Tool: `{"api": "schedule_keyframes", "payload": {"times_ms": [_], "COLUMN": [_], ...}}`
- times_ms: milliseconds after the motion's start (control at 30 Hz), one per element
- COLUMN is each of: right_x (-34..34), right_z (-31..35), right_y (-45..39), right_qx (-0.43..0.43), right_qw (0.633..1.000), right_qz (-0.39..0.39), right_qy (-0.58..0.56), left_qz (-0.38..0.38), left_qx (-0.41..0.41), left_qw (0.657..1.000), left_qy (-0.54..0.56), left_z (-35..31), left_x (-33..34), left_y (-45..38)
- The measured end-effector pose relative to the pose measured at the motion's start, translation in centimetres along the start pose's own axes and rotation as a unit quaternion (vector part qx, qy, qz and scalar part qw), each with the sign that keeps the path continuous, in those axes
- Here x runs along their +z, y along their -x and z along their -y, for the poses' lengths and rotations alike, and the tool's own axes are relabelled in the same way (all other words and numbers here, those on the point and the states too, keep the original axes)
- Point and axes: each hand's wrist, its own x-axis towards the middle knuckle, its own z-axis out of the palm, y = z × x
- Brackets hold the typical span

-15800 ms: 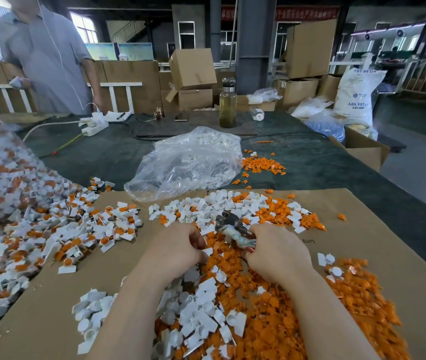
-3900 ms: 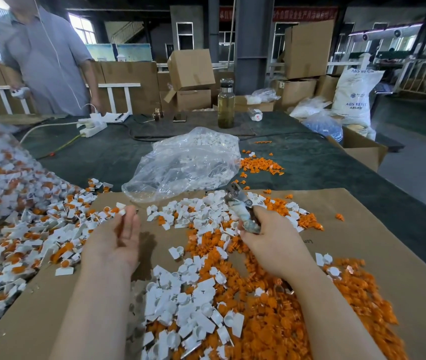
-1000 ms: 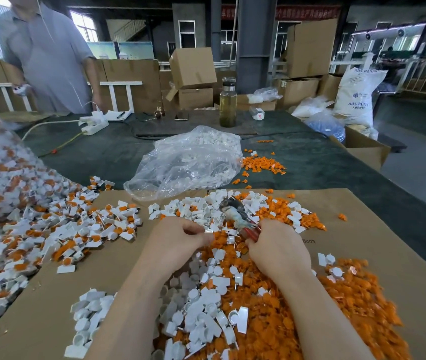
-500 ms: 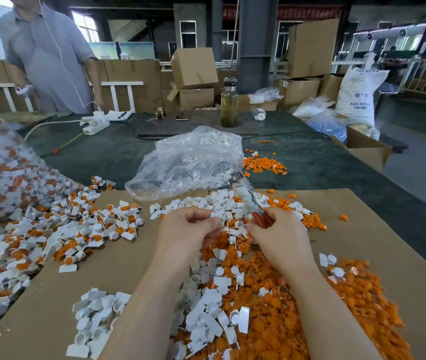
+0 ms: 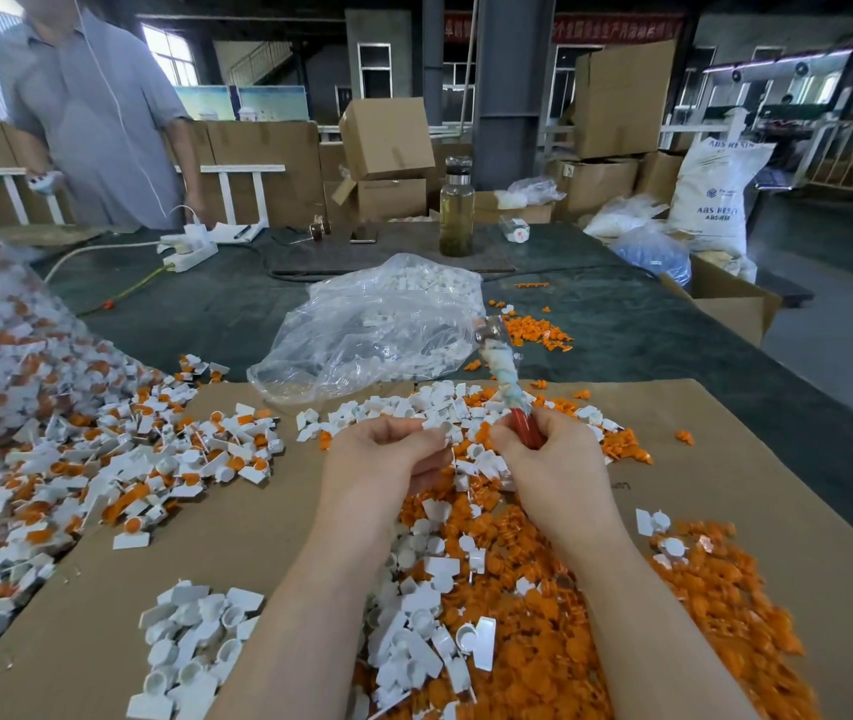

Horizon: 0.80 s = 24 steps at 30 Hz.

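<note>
White plastic, smooth and hard: a small cap piece (image 5: 446,433) is pinched in the curled fingertips of my left hand (image 5: 385,462), just above the heap on the cardboard sheet (image 5: 237,537). My right hand (image 5: 554,459) wraps the glossy red handle of a tool (image 5: 505,379). Its tape-wound shank tilts up and away, its metal head in front of the crinkled clear bag (image 5: 372,330). Orange discs (image 5: 544,615) lie piled under my wrists.
</note>
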Motion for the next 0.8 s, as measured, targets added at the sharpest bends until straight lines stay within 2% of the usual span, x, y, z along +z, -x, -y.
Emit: {"api": "schedule_keyframes", "payload": {"times_ms": [133,267,567,700,800], "right_x": [0.3,0.6,1.0,1.3,1.5], "right_z": [0.8,1.2,1.2,1.3,1.4], "right_y": [0.4,0.8,1.2,1.5,1.6], "right_qx": [-0.029,-0.071,-0.118,-0.135,-0.136], "right_qw": [0.994,0.989,0.990,0.989,0.988], "right_qz": [-0.010,-0.003,-0.024,-0.053,-0.070], "right_qy": [-0.106,-0.133,-0.066,-0.023,0.005], "left_qz": [0.007,0.031,0.043,0.022,-0.005], "left_qx": [-0.018,-0.035,-0.055,-0.019,0.036], "left_qw": [0.999,0.995,0.989,0.994,0.999], "left_qy": [0.042,0.083,0.130,0.103,0.036], "left_z": [-0.1,-0.3,-0.6,-0.6,-0.5], "left_x": [0.3,0.6,0.9,1.0,1.2], "left_y": [0.3,0.5,0.9,1.0,1.1]}}
